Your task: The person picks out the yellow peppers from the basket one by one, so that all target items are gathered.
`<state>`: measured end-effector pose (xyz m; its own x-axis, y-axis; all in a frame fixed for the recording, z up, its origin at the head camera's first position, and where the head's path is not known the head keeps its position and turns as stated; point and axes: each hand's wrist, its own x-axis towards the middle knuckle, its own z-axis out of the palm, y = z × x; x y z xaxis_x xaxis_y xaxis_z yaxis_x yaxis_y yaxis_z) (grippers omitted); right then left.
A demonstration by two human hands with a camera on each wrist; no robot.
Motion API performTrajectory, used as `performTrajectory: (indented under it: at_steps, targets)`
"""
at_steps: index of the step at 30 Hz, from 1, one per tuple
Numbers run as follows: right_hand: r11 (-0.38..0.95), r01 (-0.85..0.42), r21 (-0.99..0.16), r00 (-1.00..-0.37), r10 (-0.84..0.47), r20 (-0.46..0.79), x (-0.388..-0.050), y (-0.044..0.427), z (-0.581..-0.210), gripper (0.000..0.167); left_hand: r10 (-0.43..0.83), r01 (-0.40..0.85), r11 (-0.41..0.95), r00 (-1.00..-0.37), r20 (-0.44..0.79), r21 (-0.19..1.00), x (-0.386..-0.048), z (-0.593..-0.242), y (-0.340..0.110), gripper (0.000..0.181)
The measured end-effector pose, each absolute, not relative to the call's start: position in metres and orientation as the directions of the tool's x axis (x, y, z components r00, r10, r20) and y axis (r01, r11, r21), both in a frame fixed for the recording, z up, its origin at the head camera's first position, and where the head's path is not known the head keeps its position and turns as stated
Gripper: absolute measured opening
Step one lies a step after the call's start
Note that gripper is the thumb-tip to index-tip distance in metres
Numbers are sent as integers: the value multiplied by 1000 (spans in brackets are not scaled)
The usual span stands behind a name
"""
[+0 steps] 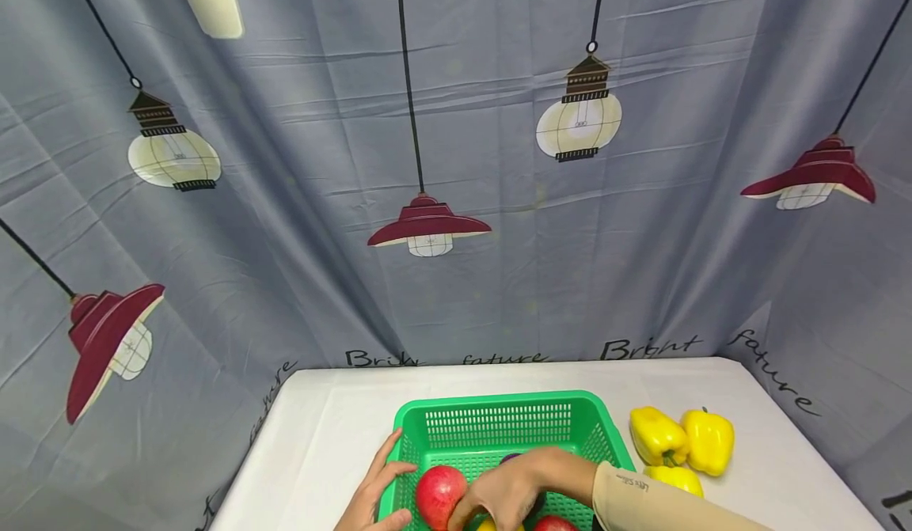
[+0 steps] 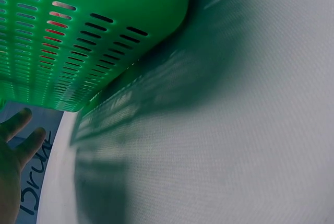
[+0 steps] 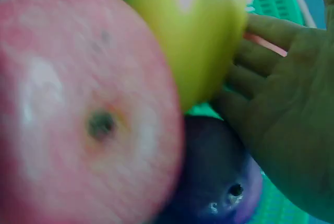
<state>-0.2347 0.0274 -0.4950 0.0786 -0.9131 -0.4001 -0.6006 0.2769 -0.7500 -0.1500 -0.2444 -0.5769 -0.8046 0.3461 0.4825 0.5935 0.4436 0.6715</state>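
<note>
A green plastic basket stands on the white table with fruit and vegetables in it. My left hand is at its left side, fingers spread and extended; the left wrist view shows some of these fingers beyond the basket wall. Inside the basket my right hand reaches down, fingers curled against a yellow bell pepper and gripping it. Close by are a red apple and a dark purple round fruit. Left of the right hand lies a larger red fruit. Much of the pepper is hidden in the head view.
Several yellow bell peppers lie on the white table right of the basket, partly behind the right sleeve. A grey curtain printed with lamps hangs behind and around the table.
</note>
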Motion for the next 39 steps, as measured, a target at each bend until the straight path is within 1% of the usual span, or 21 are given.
performTrajectory:
  at_steps: [1, 3, 5, 8, 11, 13, 15, 18, 19, 22, 26, 29, 33, 39]
  targets:
    - [302, -572, -763, 88, -902, -423, -234, 27, -496, 66, 346, 593, 444, -805, 481, 672, -150, -577, -244, 42]
    - [368, -507, -780, 78, -881, -467, -234, 27, -499, 69, 348, 594, 447, -804, 483, 668, -151, -576, -244, 42]
    - [404, -502, -765, 51, -869, -492, -234, 29, -501, 71, 352, 600, 449, -800, 486, 662, -151, -576, -244, 43]
    - [429, -502, -751, 32, -859, -511, -235, 32, -503, 72, 358, 611, 448, -791, 495, 652, -152, -576, -244, 44]
    - [423, -511, -748, 33, -860, -509, -236, 35, -505, 69, 359, 611, 451, -791, 495, 650, -152, -575, -244, 44]
    - [420, -514, -748, 28, -863, -504, -235, 37, -506, 62, 357, 609, 455, -793, 494, 650, -152, -574, -245, 44]
    - [409, -491, -769, 38, -872, -488, -236, 39, -506, 55, 354, 606, 457, -796, 491, 652, -152, -573, -245, 43]
    - [394, -411, -822, 64, -887, -457, -238, 42, -509, 47, 357, 605, 451, -796, 489, 656, -152, -574, -245, 43]
    - [389, -366, -845, 79, -892, -445, -240, 44, -510, 45, 357, 604, 449, -796, 488, 658, -152, -574, -245, 43]
    - [378, -285, -881, 89, -905, -416, -242, 47, -513, 45, 359, 600, 439, -799, 482, 668, -152, -575, -244, 43]
    - [347, -313, -884, 74, -919, -387, -242, 48, -516, 44, 352, 593, 433, -805, 478, 679, -151, -575, -244, 42]
    - [344, -277, -897, 65, -925, -375, -241, 48, -516, 48, 349, 589, 437, -808, 475, 680, -150, -575, -245, 41]
    - [330, -186, -926, 70, -935, -347, -242, 50, -513, 53, 347, 588, 443, -809, 475, 677, -150, -575, -245, 42]
    - [303, -117, -946, 71, -947, -312, -243, 53, -508, 56, 340, 595, 460, -804, 488, 659, -151, -579, -246, 43]
